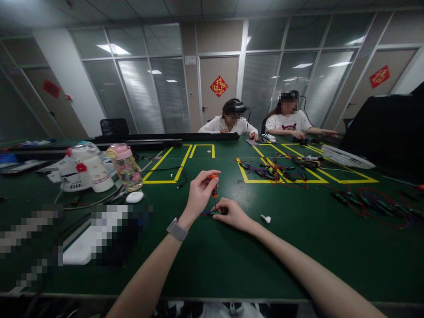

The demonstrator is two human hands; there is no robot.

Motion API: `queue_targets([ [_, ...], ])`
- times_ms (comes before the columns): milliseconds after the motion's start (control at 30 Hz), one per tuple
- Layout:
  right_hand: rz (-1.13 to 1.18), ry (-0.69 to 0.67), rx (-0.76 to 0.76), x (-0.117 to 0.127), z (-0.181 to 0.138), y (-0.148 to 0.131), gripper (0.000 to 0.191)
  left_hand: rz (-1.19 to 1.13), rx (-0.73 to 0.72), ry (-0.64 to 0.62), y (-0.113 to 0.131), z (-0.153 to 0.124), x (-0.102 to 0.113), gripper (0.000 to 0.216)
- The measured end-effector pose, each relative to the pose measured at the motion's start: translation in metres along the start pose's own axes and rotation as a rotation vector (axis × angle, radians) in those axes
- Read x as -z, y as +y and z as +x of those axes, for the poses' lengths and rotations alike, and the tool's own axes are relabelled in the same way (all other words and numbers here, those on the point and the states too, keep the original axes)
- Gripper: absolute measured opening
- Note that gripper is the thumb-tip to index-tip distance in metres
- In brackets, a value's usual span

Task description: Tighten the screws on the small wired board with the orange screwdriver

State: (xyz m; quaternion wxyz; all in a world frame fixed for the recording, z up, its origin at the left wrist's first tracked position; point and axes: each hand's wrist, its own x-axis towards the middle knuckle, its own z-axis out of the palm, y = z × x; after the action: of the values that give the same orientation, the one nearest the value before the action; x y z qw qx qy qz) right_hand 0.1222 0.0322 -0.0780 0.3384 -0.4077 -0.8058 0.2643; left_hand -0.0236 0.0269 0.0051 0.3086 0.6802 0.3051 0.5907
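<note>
- At the left of the green table [232,269], a white bottle [99,174], then a pink-lidded bottle [124,170] and, just beside it, a white earbud case [134,197]; all well apart from both hands.
- With the left hand [200,192], grey watch band [177,229] on the wrist: pinching the screwdriver [214,191] high on its handle, between thumb and fingers.
- Directly below this grip: the shaft, pointing down, with the long axis nearly upright and the tip at the circuit board [216,213]; too small to tell whether seated in a screw.
- In look, for the screwdriver: short orange and black handle, thin shaft.
- For the circuit board: small, green, low over the table, with coloured wires going out to the left; partly hidden by fingers.
- With the right hand [235,214]: grasping the circuit board from its right side; nearer to it than the left hand, placed higher.
- Farther right, near the right wrist but apart: a white earbud [265,218], lying on the table.
- Beyond it, across yellow tape lines: a tangle of wired boards [261,170].
</note>
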Motion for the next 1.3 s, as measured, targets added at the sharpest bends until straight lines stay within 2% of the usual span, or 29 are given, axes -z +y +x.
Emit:
queue_targets([
  [100,0.020,0.038,-0.049,-0.003,0.002,-0.001,0.017,0.144,-0.082,0.074,-0.001,-0.002,0.001,0.018],
  [167,0.041,0.058,-0.059,-0.004,0.002,-0.001,0.015,0.154,-0.105,0.033,0.000,-0.003,0.001,0.023],
  [300,0.057,0.068,-0.065,-0.005,0.002,-0.001,0.012,0.008,-0.062,-0.098,0.003,-0.003,0.000,0.029],
  [467,0.052,0.076,-0.079,-0.005,0.002,-0.001,0.011,0.095,-0.071,-0.021,0.003,-0.005,-0.003,0.023],
  [667,0.052,0.040,-0.057,0.000,0.001,-0.001,0.015,0.025,-0.028,-0.100,0.005,-0.004,0.003,0.030],
  [767,0.059,0.014,-0.051,0.002,0.001,-0.001,0.015,0.028,-0.002,-0.053,0.003,-0.003,0.005,0.028],
  [900,0.079,0.008,-0.062,0.004,0.001,-0.001,0.018,0.126,-0.038,0.018,0.000,-0.003,0.005,0.023],
  [1133,0.140,-0.001,-0.081,0.006,-0.001,0.001,0.015,0.056,-0.031,-0.051,0.003,-0.004,0.004,0.028],
  [1300,0.109,0.030,-0.085,0.004,-0.003,0.002,0.011,0.207,-0.093,0.069,0.001,-0.005,0.002,0.019],
])
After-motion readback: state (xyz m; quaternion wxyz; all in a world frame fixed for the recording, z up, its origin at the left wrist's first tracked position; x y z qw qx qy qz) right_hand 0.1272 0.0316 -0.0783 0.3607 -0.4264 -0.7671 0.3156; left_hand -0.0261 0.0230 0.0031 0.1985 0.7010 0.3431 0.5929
